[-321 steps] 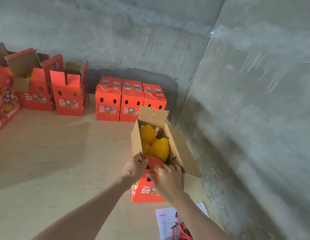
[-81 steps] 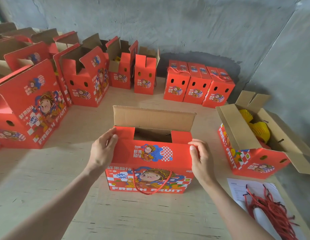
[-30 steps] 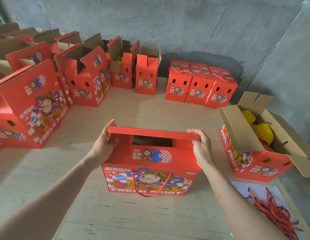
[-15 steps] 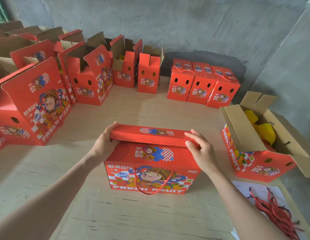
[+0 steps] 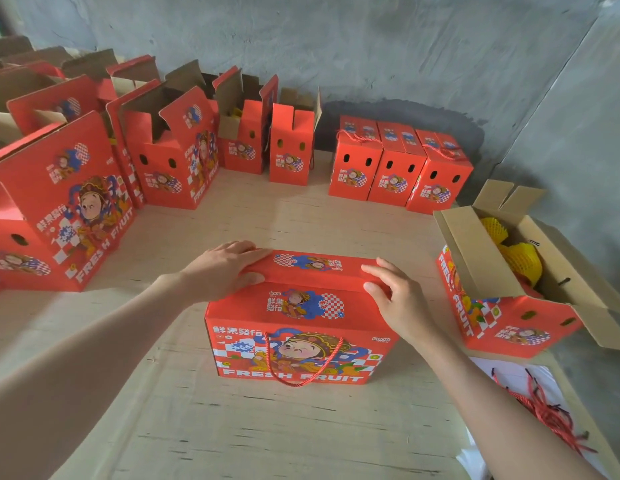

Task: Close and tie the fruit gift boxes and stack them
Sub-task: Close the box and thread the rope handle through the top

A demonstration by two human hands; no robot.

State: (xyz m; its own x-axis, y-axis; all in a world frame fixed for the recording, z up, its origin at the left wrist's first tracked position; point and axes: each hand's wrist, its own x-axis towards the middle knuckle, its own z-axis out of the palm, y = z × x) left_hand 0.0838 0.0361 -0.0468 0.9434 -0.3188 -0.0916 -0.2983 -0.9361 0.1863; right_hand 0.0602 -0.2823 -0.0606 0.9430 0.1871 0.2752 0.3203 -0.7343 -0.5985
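A red fruit gift box (image 5: 298, 327) stands in front of me on the wooden table (image 5: 232, 427), its top flap folded down flat. A red cord handle (image 5: 301, 368) hangs in a loop on its front face. My left hand (image 5: 225, 270) presses on the left end of the lid with straight fingers. My right hand (image 5: 395, 296) rests on the right end, fingers relaxed over the edge. To the right stands an open box (image 5: 520, 320) holding yellow net-wrapped fruit (image 5: 520, 261).
Three closed boxes (image 5: 398, 168) stand in a row against the grey wall. Several open boxes (image 5: 170, 157) line the back and left side. A bundle of red cords (image 5: 544, 414) lies on white paper (image 5: 502, 375) at the lower right.
The rear flap has come down from upright to flat on the box. Both hands followed it and now lie on top of the lid's ends.
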